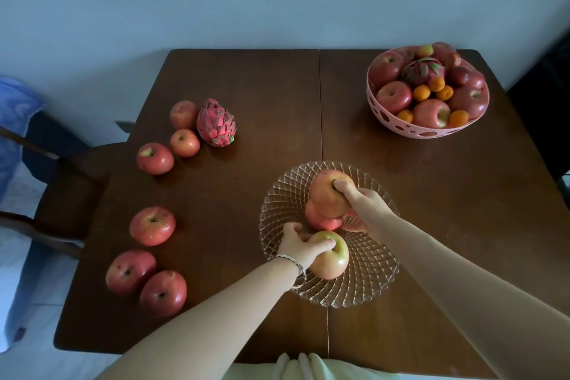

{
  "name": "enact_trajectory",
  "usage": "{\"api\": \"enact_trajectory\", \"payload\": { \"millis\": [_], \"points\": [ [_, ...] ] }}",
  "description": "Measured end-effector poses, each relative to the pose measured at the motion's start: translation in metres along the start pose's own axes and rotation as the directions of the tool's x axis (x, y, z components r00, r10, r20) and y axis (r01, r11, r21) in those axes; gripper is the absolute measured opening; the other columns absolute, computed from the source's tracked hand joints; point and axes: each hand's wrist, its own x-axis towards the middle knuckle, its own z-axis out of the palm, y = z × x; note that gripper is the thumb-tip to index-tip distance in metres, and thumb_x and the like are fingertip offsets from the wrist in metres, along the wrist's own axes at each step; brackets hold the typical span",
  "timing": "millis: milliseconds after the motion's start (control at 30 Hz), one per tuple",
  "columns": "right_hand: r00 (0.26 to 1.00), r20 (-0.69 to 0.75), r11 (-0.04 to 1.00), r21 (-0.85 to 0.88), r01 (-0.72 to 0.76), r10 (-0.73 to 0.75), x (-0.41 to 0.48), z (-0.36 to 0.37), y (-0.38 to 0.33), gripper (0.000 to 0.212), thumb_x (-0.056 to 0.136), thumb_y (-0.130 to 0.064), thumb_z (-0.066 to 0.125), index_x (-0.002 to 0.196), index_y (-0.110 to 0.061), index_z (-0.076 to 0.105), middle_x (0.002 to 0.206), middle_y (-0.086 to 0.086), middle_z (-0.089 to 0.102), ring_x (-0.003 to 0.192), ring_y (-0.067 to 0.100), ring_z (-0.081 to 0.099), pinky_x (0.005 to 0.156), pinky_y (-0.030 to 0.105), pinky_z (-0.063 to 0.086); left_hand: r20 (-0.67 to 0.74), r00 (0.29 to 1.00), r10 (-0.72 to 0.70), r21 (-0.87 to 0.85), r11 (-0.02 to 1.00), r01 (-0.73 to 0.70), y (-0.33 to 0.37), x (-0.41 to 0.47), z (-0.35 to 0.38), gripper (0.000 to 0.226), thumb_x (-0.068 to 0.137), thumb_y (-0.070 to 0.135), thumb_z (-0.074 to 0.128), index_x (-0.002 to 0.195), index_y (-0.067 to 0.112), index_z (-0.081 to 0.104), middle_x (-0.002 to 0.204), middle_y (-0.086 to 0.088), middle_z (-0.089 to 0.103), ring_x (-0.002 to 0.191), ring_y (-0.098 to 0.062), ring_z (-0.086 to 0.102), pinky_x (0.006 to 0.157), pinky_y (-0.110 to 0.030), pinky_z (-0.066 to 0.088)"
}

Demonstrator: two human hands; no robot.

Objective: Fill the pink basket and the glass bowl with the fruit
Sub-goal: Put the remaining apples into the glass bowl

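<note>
Step in hand: loading the clear cut-glass bowl with the diamond-pattern rim, at table centre, near edge. Both hands over it, each clamped on one fruit.

Left hand, silver bracelet at wrist: wrapped around a yellow-green and red apple on the near side of the bowl. Stem dimple tipped up and away, index finger across it.

Right hand: closed on a larger pale-red apple on the far side, fingertip pressed into the stem dimple, dimple facing up. Held above a third red apple lying in the bowl. Touching or just clear: cannot tell.

Pink perforated plastic basket, far right corner: heaped with red apples, small oranges, a dragon fruit. Judged full; nothing more to do there.

Left on the dark brown wooden table, all on the left side: six red apples plus one pink scaly dragon fruit.

Next move, as judged: set both apples down beside the third, not stacked on it, then release. Round fruit on shallow sloped glass rolls toward the centre, so seat low before letting go.

Dragon fruit the only elongated item: long axis roughly toward the far wall, narrow tip pointing away, broad end nearer. Best laid flat, probably last, on top.
</note>
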Motion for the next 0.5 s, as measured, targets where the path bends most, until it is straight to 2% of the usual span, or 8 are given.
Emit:
{"api": "enact_trajectory", "payload": {
  "millis": [33, 100, 200, 300, 400, 500],
  "points": [
    [1.000, -0.013, 1.000, 0.000, 0.016, -0.016, -0.001, -0.001, 0.001, 0.031, 0.082, -0.046, 0.060, 0.092, -0.016, 0.059, 0.107, 0.006, 0.057, 0.103, 0.023, 0.055, 0.085, 0.043, 0.054, 0.001, 1.000, 0.001, 0.001, 1.000, -0.001, 0.000, 0.001, 0.001, 0.075, 0.079, 0.021, 0.070, 0.139, 0.021, 0.026, 0.119, -0.002, 0.048, 0.107, -0.018, 0.048, 0.088, -0.028, 0.037],
    [0.993, -0.077, 0.995, -0.032, 0.091, -0.093, -0.003, -0.006, 0.002, 0.027, 0.082, -0.041, 0.063, 0.085, -0.015, 0.061, 0.093, 0.006, 0.059, 0.090, 0.021, 0.056, 0.086, 0.042, 0.052, 0.007, 0.999, 0.045, 0.067, 0.997, -0.045, 0.003, 0.002, 0.002, 0.085, 0.080, 0.020, 0.065, 0.146, 0.032, 0.012, 0.140, -0.006, 0.034, 0.121, -0.022, 0.043, 0.096, -0.035, 0.037],
    [0.957, -0.173, 0.967, -0.147, 0.207, -0.231, -0.009, -0.024, -0.001, 0.033, 0.081, -0.037, 0.066, 0.094, -0.007, 0.067, 0.085, 0.009, 0.063, 0.081, 0.021, 0.057, 0.075, 0.035, 0.048, 0.037, 0.996, 0.083, 0.086, 0.993, -0.086, 0.007, 0.004, 0.002, 0.087, 0.081, 0.016, 0.061, 0.147, 0.036, 0.009, 0.150, -0.004, 0.023, 0.131, -0.025, 0.036, 0.103, -0.040, 0.035],
    [0.958, -0.129, 0.923, -0.328, 0.203, -0.257, -0.017, -0.050, -0.002, 0.030, 0.081, -0.036, 0.067, 0.092, -0.008, 0.067, 0.082, 0.007, 0.065, 0.072, 0.018, 0.057, 0.066, 0.028, 0.046, 0.062, 0.993, 0.101, 0.081, 0.991, -0.106, 0.005, 0.006, -0.002, 0.084, 0.081, 0.014, 0.063, 0.146, 0.031, 0.013, 0.145, -0.001, 0.034, 0.120, -0.021, 0.043, 0.095, -0.034, 0.035],
    [0.969, -0.061, 0.798, -0.581, 0.160, -0.239, -0.023, -0.060, 0.009, 0.033, 0.076, -0.040, 0.071, 0.097, -0.016, 0.065, 0.085, 0.000, 0.064, 0.070, 0.011, 0.057, 0.054, 0.020, 0.041, 0.053, 0.994, 0.091, 0.064, 0.993, -0.094, -0.001, 0.009, -0.005, 0.077, 0.079, 0.017, 0.068, 0.140, 0.028, 0.022, 0.137, 0.003, 0.044, 0.109, -0.014, 0.045, 0.092, -0.030, 0.036],
    [0.968, -0.044, 0.679, -0.720, 0.140, -0.246, -0.022, -0.055, 0.027, 0.046, 0.073, -0.044, 0.071, 0.109, -0.017, 0.061, 0.094, -0.001, 0.062, 0.080, 0.014, 0.058, 0.059, 0.020, 0.043, 0.049, 0.996, 0.081, 0.081, 0.993, -0.084, -0.004, 0.012, -0.003, 0.067, 0.078, 0.017, 0.069, 0.133, 0.024, 0.030, 0.125, 0.003, 0.050, 0.107, -0.015, 0.049, 0.091, -0.029, 0.038]
  ]
}}
